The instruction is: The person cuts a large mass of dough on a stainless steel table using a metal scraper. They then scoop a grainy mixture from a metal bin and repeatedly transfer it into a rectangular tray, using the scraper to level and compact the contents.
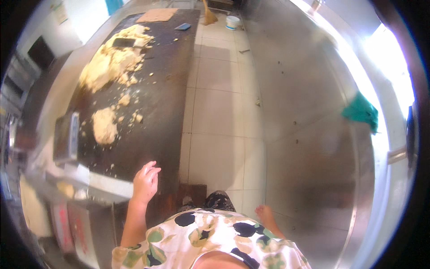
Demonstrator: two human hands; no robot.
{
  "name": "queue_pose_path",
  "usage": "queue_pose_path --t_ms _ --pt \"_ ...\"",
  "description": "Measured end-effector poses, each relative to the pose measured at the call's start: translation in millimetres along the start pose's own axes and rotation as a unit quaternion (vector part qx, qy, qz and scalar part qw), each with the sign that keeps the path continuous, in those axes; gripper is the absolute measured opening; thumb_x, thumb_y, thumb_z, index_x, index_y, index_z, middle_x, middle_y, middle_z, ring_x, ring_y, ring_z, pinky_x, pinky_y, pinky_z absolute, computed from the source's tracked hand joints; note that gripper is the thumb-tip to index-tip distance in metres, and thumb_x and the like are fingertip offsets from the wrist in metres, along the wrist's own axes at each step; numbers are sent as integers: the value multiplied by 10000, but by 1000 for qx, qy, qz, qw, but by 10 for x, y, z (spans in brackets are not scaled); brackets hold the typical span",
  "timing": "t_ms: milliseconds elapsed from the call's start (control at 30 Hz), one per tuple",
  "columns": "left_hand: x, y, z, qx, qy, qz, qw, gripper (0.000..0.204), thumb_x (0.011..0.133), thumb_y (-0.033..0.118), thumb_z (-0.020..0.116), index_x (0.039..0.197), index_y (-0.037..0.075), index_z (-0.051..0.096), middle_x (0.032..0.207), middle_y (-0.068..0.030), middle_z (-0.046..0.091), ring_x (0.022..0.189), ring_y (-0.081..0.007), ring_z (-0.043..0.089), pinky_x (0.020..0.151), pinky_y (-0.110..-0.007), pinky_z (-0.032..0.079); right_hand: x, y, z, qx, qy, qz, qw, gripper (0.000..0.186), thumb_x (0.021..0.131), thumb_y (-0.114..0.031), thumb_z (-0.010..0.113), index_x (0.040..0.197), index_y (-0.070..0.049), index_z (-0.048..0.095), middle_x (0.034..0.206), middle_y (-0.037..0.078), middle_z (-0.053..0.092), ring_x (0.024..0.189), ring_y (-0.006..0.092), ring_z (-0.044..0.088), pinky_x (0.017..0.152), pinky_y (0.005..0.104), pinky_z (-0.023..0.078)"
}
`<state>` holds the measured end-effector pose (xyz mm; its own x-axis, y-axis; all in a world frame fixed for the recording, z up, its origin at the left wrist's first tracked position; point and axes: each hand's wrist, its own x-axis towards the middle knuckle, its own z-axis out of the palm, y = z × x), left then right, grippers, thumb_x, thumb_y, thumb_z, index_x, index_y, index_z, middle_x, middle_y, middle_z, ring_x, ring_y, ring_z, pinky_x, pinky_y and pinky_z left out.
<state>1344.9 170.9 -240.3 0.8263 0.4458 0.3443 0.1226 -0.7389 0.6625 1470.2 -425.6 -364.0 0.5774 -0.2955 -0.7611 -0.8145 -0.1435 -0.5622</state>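
Note:
My left hand (145,181) is raised by the near right part of the dark worktable (161,112), empty, with fingers apart and loosely bent. Beyond it lie a pale lump of dough (104,125), scattered crumbs and a larger crumbly dough mass (98,67) with a dark flat tool (123,42) on it. A metal box-like object, perhaps a scale (65,136), stands at the table's left edge. My right hand (264,213) hangs low beside my body, fingers apart, with nothing visible in it.
A tiled floor (215,112) runs between the worktable and a steel surface (304,157) on the right, where a green cloth (360,112) hangs. At the far end are a broom (209,17), a white bucket (232,22), a blue scraper (182,27) and a tan sheet (156,14).

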Motion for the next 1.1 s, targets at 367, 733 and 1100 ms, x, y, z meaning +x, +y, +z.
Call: queue_pose_path --t_ms 367,733,1100 --pt "3493 -989 3358 -42 53 -91 994 154 825 34 601 957 58 677 1070 -124 651 957 -307 639 821 -354 516 3202 -2840 932 -511 -116 -241 817 206 872 -234 558 950 -53 617 872 127 651 746 252 640 605 390 504" --pt "7380 -2681 4435 -377 104 -441 808 338 882 59 568 1216 11 578 1128 -95 646 886 -184 654 776 -300 492 5486 -8005 4499 -54 -163 -131 977 103 866 -184 590 863 -80 589 772 78 620 687 214 638 534 321 463" --pt "11288 -6281 4775 -420 376 -585 583 612 830 322 639 1367 123 424 1358 -77 496 1225 -255 463 940 -452 371 7376 -10725 6054 -542 -301 -488 615 205 878 -223 600 903 -21 632 885 141 648 671 222 613 587 406 481"
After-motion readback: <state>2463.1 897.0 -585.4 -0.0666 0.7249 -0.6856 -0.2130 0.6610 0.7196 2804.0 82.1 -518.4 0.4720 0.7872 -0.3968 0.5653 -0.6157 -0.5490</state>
